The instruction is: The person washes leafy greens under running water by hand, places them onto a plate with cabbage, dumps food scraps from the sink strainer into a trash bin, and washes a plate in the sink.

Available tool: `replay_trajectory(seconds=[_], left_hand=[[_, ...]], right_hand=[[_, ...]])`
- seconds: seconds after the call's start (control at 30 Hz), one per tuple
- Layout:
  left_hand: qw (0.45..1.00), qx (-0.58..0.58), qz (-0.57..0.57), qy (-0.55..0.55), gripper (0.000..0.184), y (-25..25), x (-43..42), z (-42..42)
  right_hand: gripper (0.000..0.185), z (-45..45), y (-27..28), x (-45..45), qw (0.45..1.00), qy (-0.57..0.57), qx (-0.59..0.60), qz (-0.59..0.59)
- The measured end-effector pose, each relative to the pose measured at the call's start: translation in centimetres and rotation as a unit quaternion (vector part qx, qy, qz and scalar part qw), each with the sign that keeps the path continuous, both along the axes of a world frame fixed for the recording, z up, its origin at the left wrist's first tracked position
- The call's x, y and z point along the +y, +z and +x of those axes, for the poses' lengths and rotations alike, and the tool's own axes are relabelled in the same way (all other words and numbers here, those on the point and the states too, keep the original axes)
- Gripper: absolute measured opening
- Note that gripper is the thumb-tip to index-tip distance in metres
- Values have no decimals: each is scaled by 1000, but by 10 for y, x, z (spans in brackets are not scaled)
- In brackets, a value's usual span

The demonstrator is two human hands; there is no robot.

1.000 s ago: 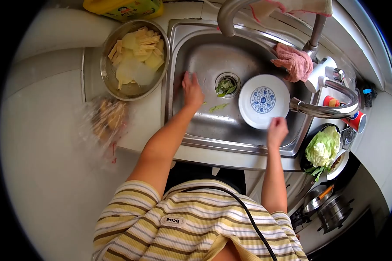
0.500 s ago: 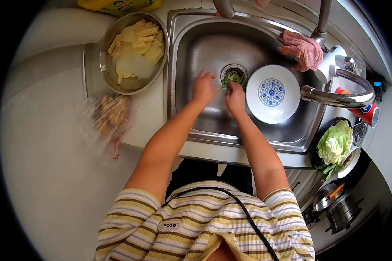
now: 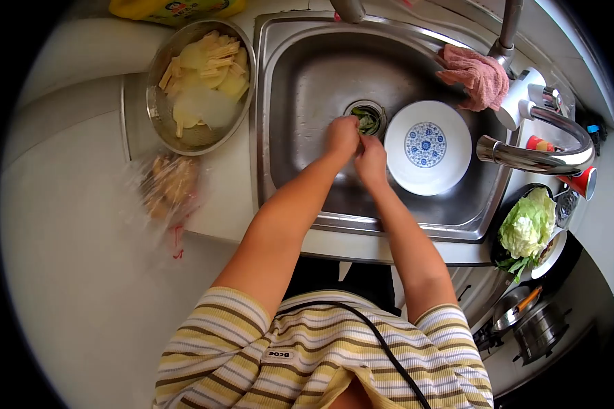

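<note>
My left hand point(image 3: 343, 138) and my right hand point(image 3: 370, 161) meet over the steel sink point(image 3: 307, 75), just in front of the drain. The fingers of both are closed; whatever lies between them is hidden or too small to make out. Green leaf scraps point(image 3: 367, 123) sit in the round drain strainer point(image 3: 381, 109), right by my fingertips. To the right of my hands, a white plate point(image 3: 426, 148) with a blue floral centre rests in the sink.
Left of the sink are a metal bowl point(image 3: 251, 102) of pale slices and a plastic bag point(image 3: 167, 184). A curved faucet point(image 3: 539, 160) reaches over the right rim, near a pink cloth point(image 3: 477, 75). Lettuce point(image 3: 527, 221) lies at the lower right.
My right hand has moved left from the plate to the drain, and my left hand has come right to meet it. The green scraps on the sink floor are no longer visible there.
</note>
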State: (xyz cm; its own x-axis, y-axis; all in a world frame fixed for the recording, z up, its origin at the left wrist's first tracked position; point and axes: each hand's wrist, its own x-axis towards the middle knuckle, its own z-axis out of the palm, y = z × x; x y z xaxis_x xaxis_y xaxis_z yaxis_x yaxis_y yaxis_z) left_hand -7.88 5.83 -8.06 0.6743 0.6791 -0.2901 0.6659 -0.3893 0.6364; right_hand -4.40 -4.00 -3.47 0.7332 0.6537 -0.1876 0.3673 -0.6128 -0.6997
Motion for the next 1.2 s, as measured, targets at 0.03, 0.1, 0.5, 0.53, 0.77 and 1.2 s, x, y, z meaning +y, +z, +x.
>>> replay_trajectory(seconds=[0.03, 0.1, 0.5, 0.53, 0.77, 1.2], left_hand=[[998, 35, 28, -46, 6, -7, 0, 7], [992, 70, 54, -93, 6, -14, -1, 11], [975, 41, 212, -45, 51, 13, 17, -52], [979, 9, 184, -89, 48, 8, 15, -49], [974, -102, 117, -167, 36, 27, 10, -33], [986, 73, 150, -9, 7, 8, 30, -17]], right_hand=[[34, -4, 5, -8, 1000, -9, 4, -2], [36, -8, 23, -13, 998, -39, 39, -13], [53, 6, -37, 36, 988, 41, -124, -80], [53, 4, -35, 28, 988, 41, -125, -85], [50, -10, -11, -18, 992, 118, 13, -32], [26, 3, -39, 22, 973, 139, -107, -152]])
